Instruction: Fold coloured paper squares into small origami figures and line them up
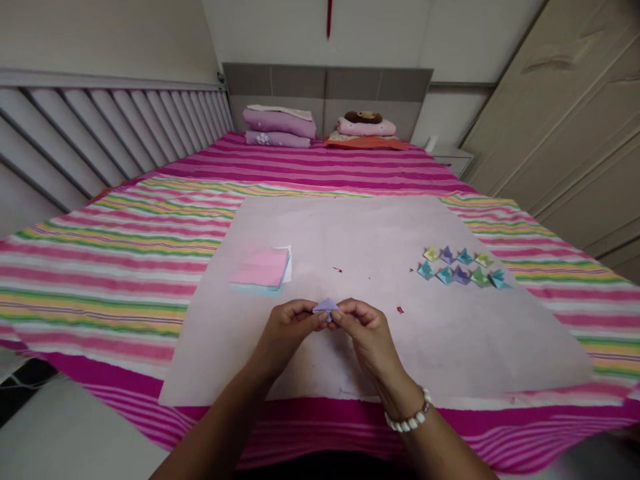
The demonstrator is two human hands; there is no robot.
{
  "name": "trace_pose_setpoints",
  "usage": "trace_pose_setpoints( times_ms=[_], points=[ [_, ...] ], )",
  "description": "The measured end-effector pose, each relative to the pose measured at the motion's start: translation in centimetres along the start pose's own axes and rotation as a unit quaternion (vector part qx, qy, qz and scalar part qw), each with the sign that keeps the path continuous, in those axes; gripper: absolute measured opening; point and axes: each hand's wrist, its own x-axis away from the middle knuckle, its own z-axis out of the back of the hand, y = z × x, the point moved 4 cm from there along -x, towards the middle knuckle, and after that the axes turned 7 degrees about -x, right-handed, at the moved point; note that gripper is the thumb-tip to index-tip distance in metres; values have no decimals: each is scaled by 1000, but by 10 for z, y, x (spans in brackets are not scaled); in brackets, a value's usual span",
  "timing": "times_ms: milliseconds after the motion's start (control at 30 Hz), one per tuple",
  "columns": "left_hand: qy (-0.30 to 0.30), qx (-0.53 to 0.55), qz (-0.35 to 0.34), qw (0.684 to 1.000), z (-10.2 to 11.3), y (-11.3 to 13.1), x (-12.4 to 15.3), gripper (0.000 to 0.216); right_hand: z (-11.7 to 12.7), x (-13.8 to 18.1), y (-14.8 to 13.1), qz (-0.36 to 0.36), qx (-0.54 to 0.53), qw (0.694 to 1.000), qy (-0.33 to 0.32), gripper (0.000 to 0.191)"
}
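A small purple piece of folded paper (327, 306) is pinched between both hands above the white sheet. My left hand (295, 327) grips its left side with thumb and fingers. On the opposite side, my right hand (364, 328) holds it the same way, with a white beaded bracelet at the wrist. The paper shows a pointed, triangular top; its lower part is hidden by the thumbs. Left of the hands lies a stack of square paper (261, 267), pink on top with light blue beneath. To the right, two rows of small folded paper pieces (461, 274) in yellow, purple, blue and green.
The white sheet (350, 227) covers part of a bed with a striped cover (115, 267). Small red scraps (400, 310) lie on the sheet. Folded bedding (279, 123) is piled at the headboard (275, 83). A slatted rail (115, 133) runs along the left.
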Motion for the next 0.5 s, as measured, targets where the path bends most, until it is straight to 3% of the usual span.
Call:
trace_pose_setpoints(
  times_ms=[500],
  points=[
    [32, -53, -10, 998, 2, -4, -4, 20, 4, -1, 2, -15, 1, 999, 43, 22]
  ],
)
